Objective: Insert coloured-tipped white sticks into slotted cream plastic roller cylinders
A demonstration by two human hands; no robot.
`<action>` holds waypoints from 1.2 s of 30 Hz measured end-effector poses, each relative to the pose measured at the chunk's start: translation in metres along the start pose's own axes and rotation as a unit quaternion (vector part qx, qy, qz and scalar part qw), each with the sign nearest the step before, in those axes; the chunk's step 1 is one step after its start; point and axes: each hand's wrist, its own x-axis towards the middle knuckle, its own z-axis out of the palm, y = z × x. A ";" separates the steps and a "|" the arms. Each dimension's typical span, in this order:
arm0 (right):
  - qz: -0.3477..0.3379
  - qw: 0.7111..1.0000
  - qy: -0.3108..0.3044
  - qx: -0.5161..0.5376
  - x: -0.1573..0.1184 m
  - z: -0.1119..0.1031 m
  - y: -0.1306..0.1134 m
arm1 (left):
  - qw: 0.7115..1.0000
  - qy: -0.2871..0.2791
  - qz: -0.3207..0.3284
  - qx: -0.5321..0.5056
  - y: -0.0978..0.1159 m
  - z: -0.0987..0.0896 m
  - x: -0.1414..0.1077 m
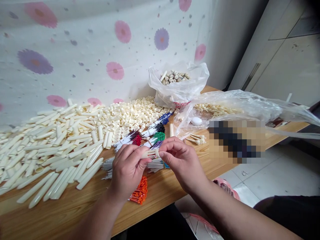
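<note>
Between my two hands is a cream multi-colour pen part (pixel 151 154) with slots along its side, lying roughly level. My left hand (pixel 127 168) is closed around its left end, which the fingers hide. At the other end, my right hand (pixel 183 161) pinches the round rim between thumb and fingers. Just beyond and beneath the hands lie bundles of pen refills with coloured tips, among them green (pixel 158 138), blue (pixel 165 118), black (pixel 159 127) and dark red (pixel 136 140). An orange-tipped bundle (pixel 140 190) sits near the table's front edge.
Smooth cream pen barrels (pixel 50 146) cover the table's left side. Behind the bundles is a heap of short slotted pieces (pixel 125 115). A plastic bag of pen parts (pixel 175 90) stands at the back, with another clear bag (pixel 225 100) beside it. A blurred dark object (pixel 232 140) lies right.
</note>
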 end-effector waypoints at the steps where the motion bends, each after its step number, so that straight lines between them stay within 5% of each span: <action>1: 0.009 1.000 0.000 0.006 0.000 0.000 0.000 | 1.000 0.000 0.001 0.001 0.000 0.000 0.000; 13: 0.005 0.999 -0.050 -0.021 0.003 -0.009 -0.007 | 1.000 -0.005 -0.005 -0.016 -0.001 0.003 -0.001; 16: -0.053 0.991 -0.069 -0.104 0.014 -0.027 -0.014 | 0.993 -0.027 -0.072 -0.088 -0.004 0.005 -0.003; 18: -0.074 0.961 -0.108 -0.243 0.021 -0.042 -0.019 | 0.971 -0.054 -0.157 -0.170 -0.006 0.007 -0.005; 22: -0.017 0.826 -0.267 -0.496 0.022 -0.060 -0.022 | 0.906 -0.083 -0.270 -0.316 -0.007 0.010 -0.009; 24: -0.028 0.778 -0.286 -0.559 0.017 -0.061 -0.020 | 0.905 -0.095 -0.284 -0.302 -0.004 0.011 -0.008; 28: -0.077 0.743 -0.281 -0.602 0.009 -0.053 -0.012 | 0.920 -0.149 -0.274 -0.238 0.005 0.013 -0.006; 36: -0.108 0.717 -0.261 -0.637 0.006 -0.050 -0.003 | 0.928 -0.189 -0.255 -0.194 0.008 0.016 -0.003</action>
